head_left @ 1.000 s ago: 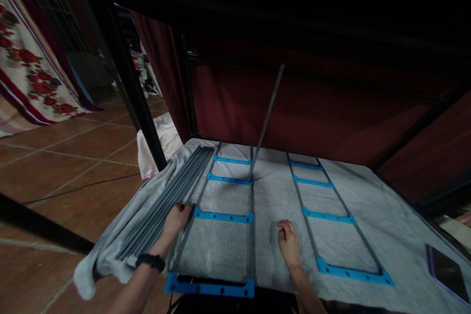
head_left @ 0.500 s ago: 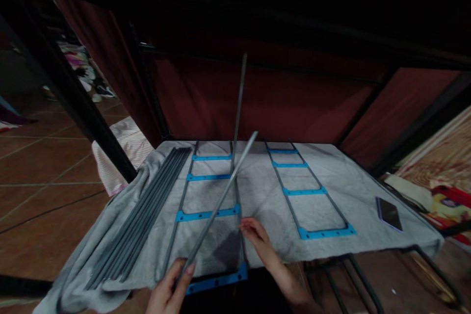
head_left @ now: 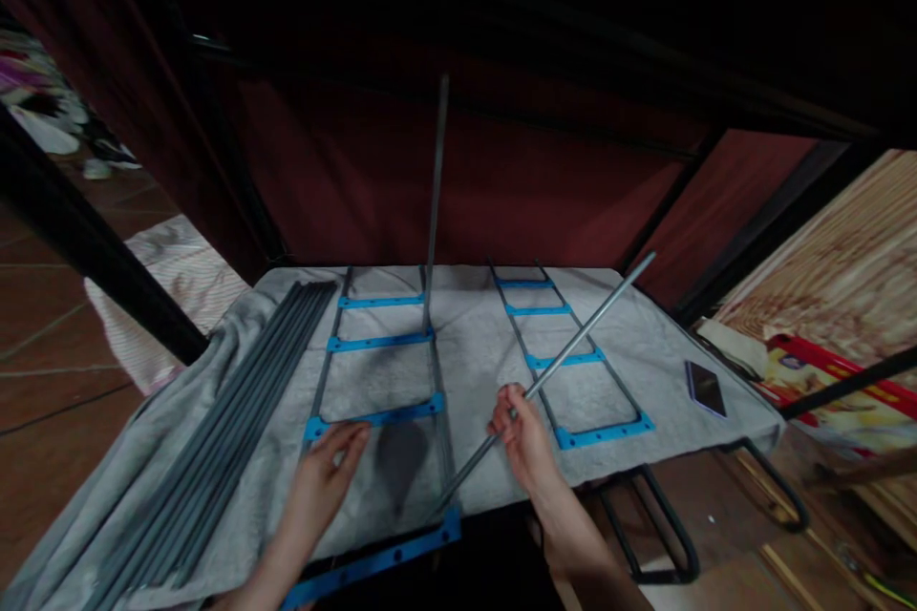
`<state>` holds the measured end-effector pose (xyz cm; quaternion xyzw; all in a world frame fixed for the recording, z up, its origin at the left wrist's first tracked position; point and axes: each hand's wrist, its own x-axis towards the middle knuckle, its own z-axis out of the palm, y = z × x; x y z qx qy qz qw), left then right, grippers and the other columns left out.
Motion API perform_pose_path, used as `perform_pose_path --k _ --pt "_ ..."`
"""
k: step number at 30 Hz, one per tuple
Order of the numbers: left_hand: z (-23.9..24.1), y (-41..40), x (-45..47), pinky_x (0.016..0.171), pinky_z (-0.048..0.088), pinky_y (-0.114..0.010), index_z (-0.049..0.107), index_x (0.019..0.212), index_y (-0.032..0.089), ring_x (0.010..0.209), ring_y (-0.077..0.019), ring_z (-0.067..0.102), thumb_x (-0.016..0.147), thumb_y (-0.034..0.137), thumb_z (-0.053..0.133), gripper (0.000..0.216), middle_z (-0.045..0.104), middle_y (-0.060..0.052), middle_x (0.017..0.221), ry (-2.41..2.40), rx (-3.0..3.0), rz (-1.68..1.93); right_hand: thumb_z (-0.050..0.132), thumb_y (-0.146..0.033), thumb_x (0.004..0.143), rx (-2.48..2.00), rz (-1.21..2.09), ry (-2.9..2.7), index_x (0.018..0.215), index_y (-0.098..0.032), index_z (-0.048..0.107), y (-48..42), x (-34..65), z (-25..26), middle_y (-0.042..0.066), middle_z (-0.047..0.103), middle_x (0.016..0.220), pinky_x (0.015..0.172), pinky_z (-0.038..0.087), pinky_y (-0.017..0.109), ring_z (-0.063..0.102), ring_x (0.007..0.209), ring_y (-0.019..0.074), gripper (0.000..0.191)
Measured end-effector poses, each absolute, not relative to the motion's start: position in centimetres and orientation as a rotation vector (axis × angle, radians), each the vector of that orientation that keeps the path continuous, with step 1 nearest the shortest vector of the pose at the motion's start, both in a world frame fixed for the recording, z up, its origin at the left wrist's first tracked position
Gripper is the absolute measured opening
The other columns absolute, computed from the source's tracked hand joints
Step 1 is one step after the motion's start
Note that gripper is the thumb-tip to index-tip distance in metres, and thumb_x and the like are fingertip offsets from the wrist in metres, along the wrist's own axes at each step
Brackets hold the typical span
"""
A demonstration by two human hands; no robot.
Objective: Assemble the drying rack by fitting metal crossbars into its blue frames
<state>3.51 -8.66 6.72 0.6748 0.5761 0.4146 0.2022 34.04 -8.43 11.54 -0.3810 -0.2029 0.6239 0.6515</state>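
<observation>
at the far left, a striped cloth (head_left: 193,267) hangs just beyond a black post (head_left: 93,248). next, a bundle of grey rods (head_left: 229,425) lies side by side on a grey blanket (head_left: 477,339). the person's left hand (head_left: 326,473) is at the near part of a ladder-like frame (head_left: 379,343) with blue bars; its fingers are loosely bent and grip nothing, though whether they touch the bar there cannot be told. a standing rod (head_left: 436,200) rises from the right end of that frame's second bar from the back. the right hand (head_left: 522,430) pinches a loose rod (head_left: 587,326) between thumb and fingers, slanted, its low end near the nearest bar's right corner, its high end over a second frame (head_left: 584,359) lying flat. further right are a phone (head_left: 706,389) on the blanket and a red and yellow package (head_left: 838,391).
</observation>
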Motion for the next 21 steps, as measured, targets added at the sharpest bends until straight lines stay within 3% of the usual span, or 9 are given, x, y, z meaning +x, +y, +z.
perform_pose_path --k 3,5,12,21 --pt "4.2 -4.3 -1.5 0.089 0.063 -0.044 0.076 0.099 0.021 0.096 -0.0298 0.076 0.094 0.06 0.047 0.049 0.078 -0.013 0.105 1.915 1.814 1.266 0.082 -0.046 0.077 -0.945 1.237 -0.453 0.062 -0.023 0.046 -4.6 36.6 11.9 -0.013 0.03 0.049 0.037 0.02 0.019 0.021 0.041 0.0051 0.044" --pt "2.4 -2.4 -3.5 0.097 0.061 -0.047 0.075 0.101 0.02 0.103 -0.0321 0.075 0.093 0.056 0.046 0.047 0.077 -0.015 0.107 2.005 1.825 1.238 0.076 -0.044 0.079 -0.969 1.187 -0.494 0.059 -0.025 0.037 -2.2 37.1 11.7 -0.013 0.026 0.048 0.035 0.015 0.019 0.017 0.04 0.0052 0.048" --pt "-2.0 -1.4 -5.2 0.11 0.054 -0.049 0.069 0.12 0.019 0.119 -0.0313 0.07 0.096 0.06 0.046 0.053 0.074 -0.016 0.125 1.905 1.795 1.25 0.067 -0.043 0.085 -0.959 0.998 -0.668 0.06 -0.027 0.02 5.7 35.1 13.3 -0.013 0.021 0.047 0.035 0.017 0.02 0.016 0.039 0.0055 0.055" --pt "-3.5 -1.7 -5.2 0.117 0.05 -0.051 0.071 0.123 0.02 0.129 -0.0323 0.065 0.097 0.062 0.046 0.055 0.072 -0.015 0.133 1.921 1.755 1.195 0.064 -0.046 0.083 -1.008 0.835 -0.749 0.058 -0.027 0.02 16.3 31.2 14.1 -0.012 0.023 0.045 0.036 0.016 0.021 0.017 0.039 0.0055 0.055"
